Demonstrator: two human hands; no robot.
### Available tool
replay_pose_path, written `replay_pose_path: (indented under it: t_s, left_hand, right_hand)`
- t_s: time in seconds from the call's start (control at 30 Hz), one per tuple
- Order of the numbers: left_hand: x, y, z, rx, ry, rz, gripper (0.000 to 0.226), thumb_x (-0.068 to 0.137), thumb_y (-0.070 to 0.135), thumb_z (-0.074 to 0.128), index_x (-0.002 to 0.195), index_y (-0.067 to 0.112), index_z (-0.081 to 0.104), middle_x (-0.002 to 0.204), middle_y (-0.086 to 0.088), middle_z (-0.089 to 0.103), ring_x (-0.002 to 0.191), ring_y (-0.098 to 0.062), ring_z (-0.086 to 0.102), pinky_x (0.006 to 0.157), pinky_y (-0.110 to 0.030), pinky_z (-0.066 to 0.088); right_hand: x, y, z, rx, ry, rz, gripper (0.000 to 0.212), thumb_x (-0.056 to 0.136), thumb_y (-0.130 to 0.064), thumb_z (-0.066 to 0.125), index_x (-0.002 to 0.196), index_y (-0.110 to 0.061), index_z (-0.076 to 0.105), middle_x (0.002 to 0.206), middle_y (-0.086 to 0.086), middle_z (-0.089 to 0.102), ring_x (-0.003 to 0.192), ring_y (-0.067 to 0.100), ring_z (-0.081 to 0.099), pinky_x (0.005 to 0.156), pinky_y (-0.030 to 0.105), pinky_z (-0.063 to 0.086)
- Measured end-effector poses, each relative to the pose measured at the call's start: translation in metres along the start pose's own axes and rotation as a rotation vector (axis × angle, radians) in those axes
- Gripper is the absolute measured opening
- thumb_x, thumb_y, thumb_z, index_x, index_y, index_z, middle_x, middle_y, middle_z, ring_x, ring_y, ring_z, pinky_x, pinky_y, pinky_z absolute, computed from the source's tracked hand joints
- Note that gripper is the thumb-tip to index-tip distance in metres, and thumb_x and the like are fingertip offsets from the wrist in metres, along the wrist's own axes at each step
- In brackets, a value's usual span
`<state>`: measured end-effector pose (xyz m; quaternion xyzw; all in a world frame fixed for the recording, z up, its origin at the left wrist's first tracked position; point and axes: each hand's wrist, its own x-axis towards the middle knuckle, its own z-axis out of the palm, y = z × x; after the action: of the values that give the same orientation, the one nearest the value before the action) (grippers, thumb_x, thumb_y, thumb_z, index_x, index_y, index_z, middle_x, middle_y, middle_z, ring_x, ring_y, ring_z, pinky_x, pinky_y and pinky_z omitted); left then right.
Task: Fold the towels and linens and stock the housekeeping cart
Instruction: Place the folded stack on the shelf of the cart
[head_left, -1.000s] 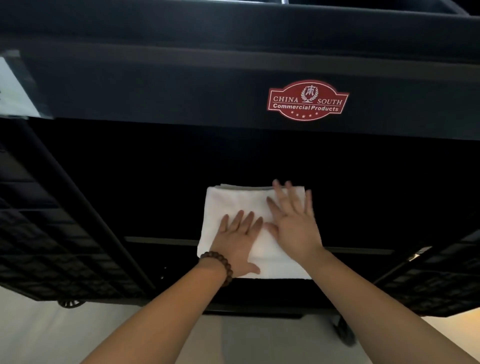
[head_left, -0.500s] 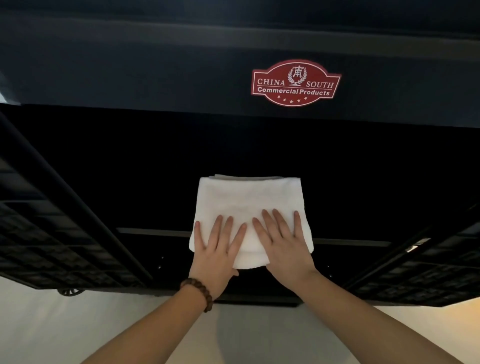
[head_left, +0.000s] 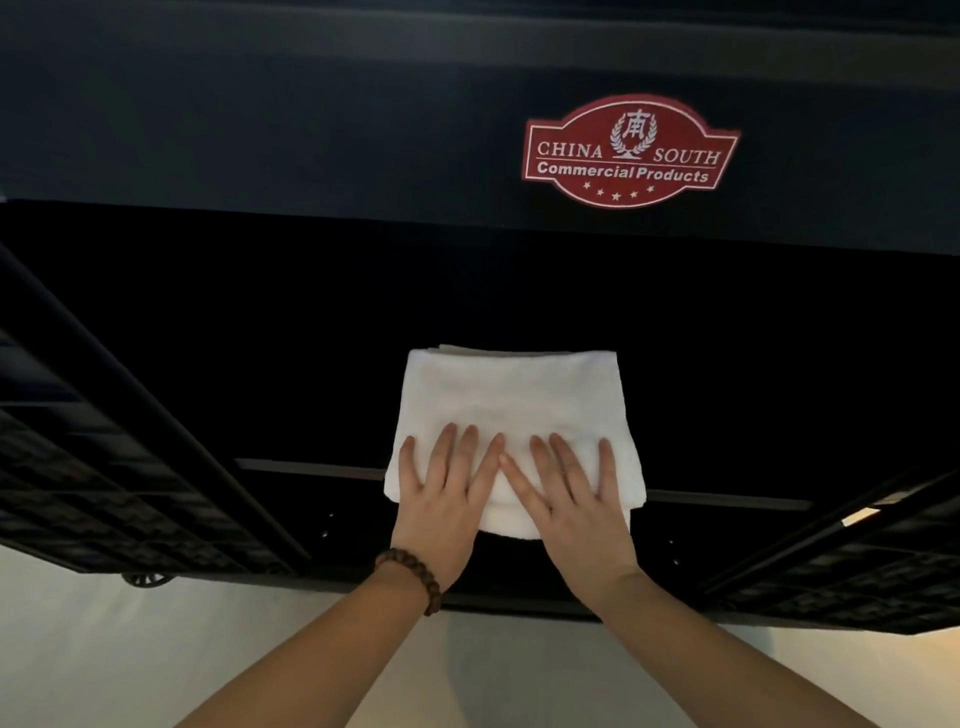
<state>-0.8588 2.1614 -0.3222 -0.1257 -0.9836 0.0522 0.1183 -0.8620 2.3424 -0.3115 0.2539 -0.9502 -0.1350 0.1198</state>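
Note:
A folded white towel (head_left: 511, 400) lies on a dark inner shelf of the black housekeeping cart (head_left: 311, 130), near the shelf's front edge. My left hand (head_left: 447, 493), with a bead bracelet at the wrist, rests flat on the towel's near left part, fingers straight and spread. My right hand (head_left: 571, 493) lies flat beside it on the near right part. The index fingertips of the two hands almost touch. The towel's near edge is partly hidden under my palms.
The cart's upper panel with a red label (head_left: 628, 150) overhangs the shelf. Black gridded side panels stand at the left (head_left: 104, 493) and right (head_left: 857, 582). A caster wheel (head_left: 145, 579) shows at lower left above the pale floor (head_left: 104, 665).
Both hands slid back along the towel from its far part to its near edge and now lie side by side. The towel stays on the shelf.

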Motion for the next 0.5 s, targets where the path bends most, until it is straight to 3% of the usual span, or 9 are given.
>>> replay_pose_path:
  t_s: [0.1, 0.2, 0.33, 0.5]
  left_hand:
    - [0.008, -0.004, -0.003, -0.001, 0.079, 0.034, 0.116, 0.062, 0.035, 0.082, 0.153, 0.016, 0.014, 0.144, -0.018, 0.035, 0.136, -0.037, 0.029, 0.107, -0.069, 0.018]
    - [0.009, -0.003, -0.004, 0.025, 0.054, 0.068, 0.130, 0.053, 0.056, 0.083, 0.154, 0.017, 0.012, 0.147, -0.021, 0.033, 0.138, -0.038, 0.028, 0.107, -0.072, 0.014]
    - [0.019, -0.004, -0.009, 0.028, 0.060, 0.002, 0.114, 0.059, 0.024, 0.080, 0.153, 0.017, 0.016, 0.141, -0.019, 0.040, 0.130, -0.037, 0.037, 0.105, -0.067, 0.024]
    - [0.052, -0.027, -0.030, -0.019, 0.208, 0.024, 0.076, 0.062, 0.023, 0.077, 0.133, 0.011, 0.053, 0.118, -0.009, 0.059, 0.105, -0.029, 0.056, 0.093, -0.054, 0.042]
  right_hand:
    - [0.015, 0.011, -0.008, -0.009, 0.025, 0.051, 0.110, 0.058, -0.024, 0.078, 0.151, -0.013, 0.021, 0.139, 0.018, 0.045, 0.128, 0.036, 0.044, 0.109, 0.064, 0.024]
    - [0.026, 0.020, -0.015, 0.022, 0.035, 0.075, 0.095, 0.056, -0.028, 0.082, 0.140, -0.013, 0.041, 0.130, 0.019, 0.053, 0.121, 0.035, 0.052, 0.106, 0.059, 0.033]
    - [0.036, 0.026, -0.019, 0.028, 0.044, 0.074, 0.085, 0.056, -0.029, 0.083, 0.134, -0.014, 0.053, 0.129, 0.018, 0.056, 0.119, 0.034, 0.054, 0.104, 0.055, 0.038]
    - [0.057, 0.039, -0.028, 0.054, 0.056, 0.096, 0.097, 0.056, -0.039, 0.084, 0.140, -0.012, 0.044, 0.131, 0.018, 0.052, 0.123, 0.035, 0.050, 0.108, 0.056, 0.031]
